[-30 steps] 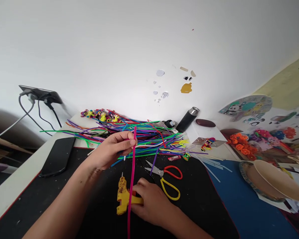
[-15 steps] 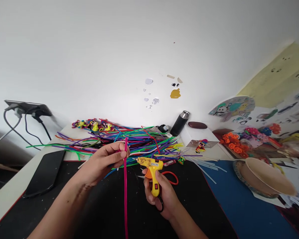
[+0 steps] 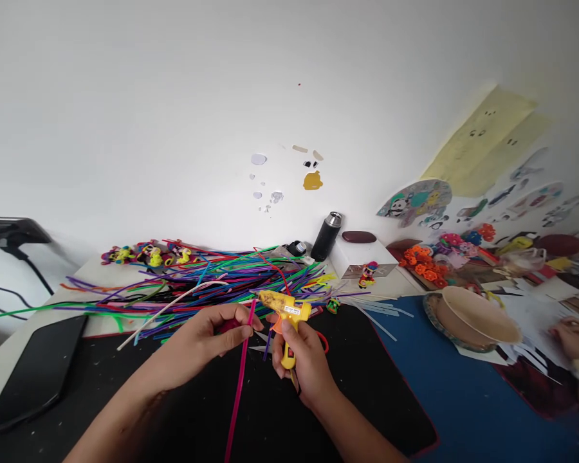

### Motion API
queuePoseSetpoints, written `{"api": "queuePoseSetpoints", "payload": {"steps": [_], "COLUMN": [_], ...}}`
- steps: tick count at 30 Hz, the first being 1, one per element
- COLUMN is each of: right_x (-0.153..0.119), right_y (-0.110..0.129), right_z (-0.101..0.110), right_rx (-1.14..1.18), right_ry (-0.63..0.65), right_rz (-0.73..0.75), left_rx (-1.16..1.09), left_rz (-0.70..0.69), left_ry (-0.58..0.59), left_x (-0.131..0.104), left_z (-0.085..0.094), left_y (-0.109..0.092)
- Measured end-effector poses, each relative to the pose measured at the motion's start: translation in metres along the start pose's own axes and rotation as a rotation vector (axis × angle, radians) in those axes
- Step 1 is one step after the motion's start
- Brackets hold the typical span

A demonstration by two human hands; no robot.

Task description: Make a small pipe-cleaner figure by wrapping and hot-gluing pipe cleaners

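Note:
Pinched between the thumb and fingers of my left hand point(image 3: 217, 334) is a magenta pipe cleaner point(image 3: 241, 376), its short top end sticking up and its long end hanging down. A darker magenta bit shows behind the fingers, mostly hidden. My right hand point(image 3: 302, 363) is wrapped round the handle of a yellow glue gun point(image 3: 289, 315), a finger by its orange trigger. The gun's nozzle points left and sits close to the pipe cleaner's top; whether they touch I cannot tell. Behind the hands lies a heap of colourful pipe cleaners point(image 3: 212, 280). Scissors point(image 3: 259, 349) lie partly hidden beneath the right hand.
A phone point(image 3: 36, 370) lies on the black mat at left. Along the wall stand small pipe-cleaner figures point(image 3: 149, 254), a black thermos point(image 3: 325, 238) and a white box point(image 3: 361, 257). To the right are a beige bowl point(image 3: 480, 315) and another person's hand point(image 3: 576, 341).
The view has turned to the right, bringing another person's hand into sight. The glue gun's nozzle has come up to the top of the magenta pipe cleaner, which now leans.

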State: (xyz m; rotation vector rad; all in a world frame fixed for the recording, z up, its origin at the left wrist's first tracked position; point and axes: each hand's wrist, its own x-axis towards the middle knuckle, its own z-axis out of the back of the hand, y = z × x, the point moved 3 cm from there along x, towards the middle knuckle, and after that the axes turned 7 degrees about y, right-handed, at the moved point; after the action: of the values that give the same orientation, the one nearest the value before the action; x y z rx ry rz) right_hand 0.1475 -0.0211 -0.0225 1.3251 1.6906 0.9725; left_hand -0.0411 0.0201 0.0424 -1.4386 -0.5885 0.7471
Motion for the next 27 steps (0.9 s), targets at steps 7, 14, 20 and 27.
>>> {"api": "queuePoseSetpoints", "payload": {"steps": [7,14,20,27], "right_x": [-0.009,-0.033,-0.037,-0.033], "right_y": [-0.001,-0.010,-0.030,-0.040], "right_z": [0.002,-0.003,-0.014,-0.005], "right_rx": [-0.215,-0.807,-1.355,-1.572], "right_ry": [0.055,0.270,0.440,0.469], "right_rz": [0.026,0.108,0.002,0.012], "left_rx": [0.091,0.093,0.200,-0.096], "left_rz": [-0.051,-0.094,-0.074,0.043], "left_ry": [0.028,-0.111,-0.079,-0.081], "left_x": [-0.007,-0.027,-0.024,-0.042], "left_z": [0.003,0.034,0.035,0.045], "left_y": [-0.009,-0.014,-0.021,0.007]}}
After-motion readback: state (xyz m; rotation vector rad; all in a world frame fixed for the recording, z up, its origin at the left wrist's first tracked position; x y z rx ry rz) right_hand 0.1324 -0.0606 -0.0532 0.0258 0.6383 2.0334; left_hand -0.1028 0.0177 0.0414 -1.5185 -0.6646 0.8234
